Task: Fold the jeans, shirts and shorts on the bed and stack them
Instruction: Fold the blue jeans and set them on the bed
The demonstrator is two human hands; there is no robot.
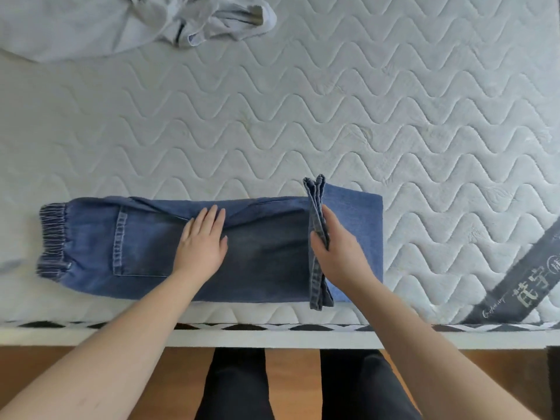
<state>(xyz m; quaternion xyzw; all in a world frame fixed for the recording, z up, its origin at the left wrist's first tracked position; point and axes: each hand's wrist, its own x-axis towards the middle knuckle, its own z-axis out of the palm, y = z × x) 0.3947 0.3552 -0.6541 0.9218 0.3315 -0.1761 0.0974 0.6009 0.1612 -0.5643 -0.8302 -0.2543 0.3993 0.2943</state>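
Denim jeans [145, 247], mid-blue with an elasticated gathered waistband at the left end and a stitched patch pocket, lie lengthwise near the front edge of the bed [394, 95]. The left hand [201, 242] rests flat on them, fingers straight. The right hand [336, 250] grips the stitched leg hems, folded over the legs. Mattress surface is white, quilted in wavy lines; a grey diagonal band [515, 283] carries script too blurred to read. A crumpled white garment [91, 22] lies far left. Floor is wood.
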